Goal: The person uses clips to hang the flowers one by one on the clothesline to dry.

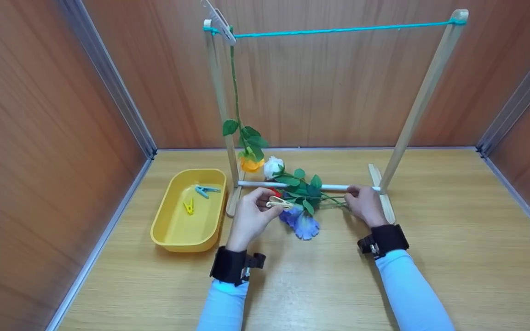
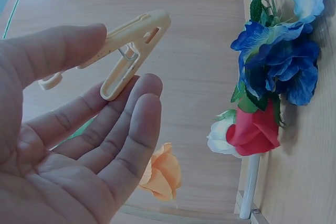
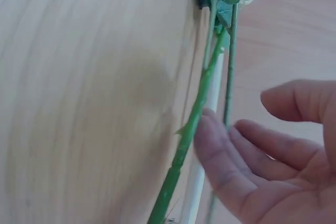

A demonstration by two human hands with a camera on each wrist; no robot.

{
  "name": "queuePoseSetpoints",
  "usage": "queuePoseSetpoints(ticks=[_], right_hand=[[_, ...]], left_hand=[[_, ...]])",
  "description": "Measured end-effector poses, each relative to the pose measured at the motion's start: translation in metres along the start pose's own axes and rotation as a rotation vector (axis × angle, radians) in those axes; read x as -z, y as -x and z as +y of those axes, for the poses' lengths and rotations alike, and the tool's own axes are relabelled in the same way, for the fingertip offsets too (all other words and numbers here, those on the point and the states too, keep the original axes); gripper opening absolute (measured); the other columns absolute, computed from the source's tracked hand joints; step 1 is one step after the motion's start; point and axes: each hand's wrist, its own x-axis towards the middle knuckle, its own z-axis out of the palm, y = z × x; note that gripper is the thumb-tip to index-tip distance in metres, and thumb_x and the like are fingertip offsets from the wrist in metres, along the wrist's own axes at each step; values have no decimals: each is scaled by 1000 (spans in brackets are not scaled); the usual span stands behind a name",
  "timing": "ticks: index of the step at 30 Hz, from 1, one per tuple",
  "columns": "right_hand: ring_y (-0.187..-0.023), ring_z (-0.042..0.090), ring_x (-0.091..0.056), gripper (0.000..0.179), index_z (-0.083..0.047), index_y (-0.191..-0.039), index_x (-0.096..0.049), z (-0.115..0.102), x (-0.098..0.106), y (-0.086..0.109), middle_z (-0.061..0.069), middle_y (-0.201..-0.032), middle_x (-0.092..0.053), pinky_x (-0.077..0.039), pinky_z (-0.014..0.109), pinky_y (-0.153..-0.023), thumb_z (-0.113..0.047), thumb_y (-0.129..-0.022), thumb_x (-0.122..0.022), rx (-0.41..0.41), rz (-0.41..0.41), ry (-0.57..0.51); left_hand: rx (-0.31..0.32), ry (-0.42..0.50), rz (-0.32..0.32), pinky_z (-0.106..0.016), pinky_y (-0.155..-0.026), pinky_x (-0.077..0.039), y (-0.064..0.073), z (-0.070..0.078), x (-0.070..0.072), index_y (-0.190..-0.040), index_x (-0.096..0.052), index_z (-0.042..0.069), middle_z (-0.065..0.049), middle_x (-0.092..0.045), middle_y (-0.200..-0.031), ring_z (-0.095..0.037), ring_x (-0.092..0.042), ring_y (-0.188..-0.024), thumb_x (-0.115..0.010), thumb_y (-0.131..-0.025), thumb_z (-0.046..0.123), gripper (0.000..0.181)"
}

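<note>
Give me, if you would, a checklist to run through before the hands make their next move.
1. Cream clothespin secured: ok, pinched in the left hand.
2. Green stem pinched: not ok, the right hand has its thumb apart from it.
3. That stem's flower identified: cannot tell, leaves overlap there.
4. Turquoise cord tied at both posts: ok.
5. Orange flower hung: ok, head down below the white clothespin.
6. Spare clothespins available: ok, two in the yellow tray.

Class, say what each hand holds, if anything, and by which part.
Left hand: cream clothespin, pinched by its handles. Right hand: no grip visible; fingers against a green stem.
</note>
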Motion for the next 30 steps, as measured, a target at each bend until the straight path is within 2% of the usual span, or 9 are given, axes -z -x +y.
queuePoseSetpoints(ticks=[3,6,9,11,14,17,24,27,30], right_hand=[[-108,40,-68,30,9,-123,-68,-3,1,0,27,-116,-71,-54,46,-95,-6,-99,-58,13,83,-64],[-102,37,-70,23,7,-117,-71,-7,1,1,24,-111,-73,-54,31,-86,-3,-98,-62,36,183,-129],[-94,29,-71,18,5,-111,-73,-12,0,3,21,-105,-75,-49,17,-76,-2,-96,-66,60,270,-198],[-88,20,-68,15,4,-108,-73,-16,0,4,20,-102,-75,-46,13,-72,-1,-96,-67,76,312,-242],[-81,7,-63,13,3,-105,-73,-21,-1,4,19,-100,-74,-47,13,-70,1,-94,-70,107,362,-312],[-78,1,-60,15,4,-106,-73,-26,-3,4,19,-101,-70,-48,13,-70,5,-91,-70,172,420,-359],[-78,3,-57,13,7,-95,-62,-40,-5,-2,11,-97,-51,-48,10,-73,12,-84,-68,336,604,-371],[-77,6,-55,13,6,-89,-59,-42,-5,-4,11,-91,-53,-46,11,-71,12,-83,-69,369,641,-339],[-79,9,-56,9,7,-86,-64,-41,-5,-5,16,-87,-57,-46,12,-73,13,-84,-71,415,649,-318]], left_hand=[[-8,5,1,-38,-81,-60,0,0,0,-113,-70,-5,-16,-72,-99,-25,-67,-89,-79,-88,3,28],[-18,0,3,-38,-80,-60,1,-1,1,-113,-70,-6,-17,-72,-99,-26,-67,-89,-79,-88,2,29],[-23,-9,2,-34,-79,-60,1,-1,1,-114,-70,-5,-17,-72,-99,-26,-67,-89,-80,-88,3,29],[-25,-15,0,-32,-78,-60,1,-1,1,-114,-70,-5,-17,-72,-100,-25,-67,-89,-80,-88,4,29],[-25,-13,-2,-31,-78,-60,0,0,1,-113,-70,-5,-16,-72,-100,-23,-67,-88,-80,-88,4,28],[-25,-7,-1,-32,-78,-59,0,1,1,-113,-70,-6,-16,-72,-99,-23,-67,-88,-80,-87,3,29],[-29,19,1,-38,-81,-61,1,-1,1,-113,-69,-7,-16,-72,-98,-29,-67,-90,-80,-87,3,30],[-33,18,1,-36,-81,-61,1,-2,1,-113,-68,-7,-16,-72,-99,-27,-68,-90,-80,-87,2,30],[-27,16,3,-31,-80,-60,1,-1,2,-113,-69,-7,-16,-72,-99,-28,-68,-90,-80,-86,2,30]])
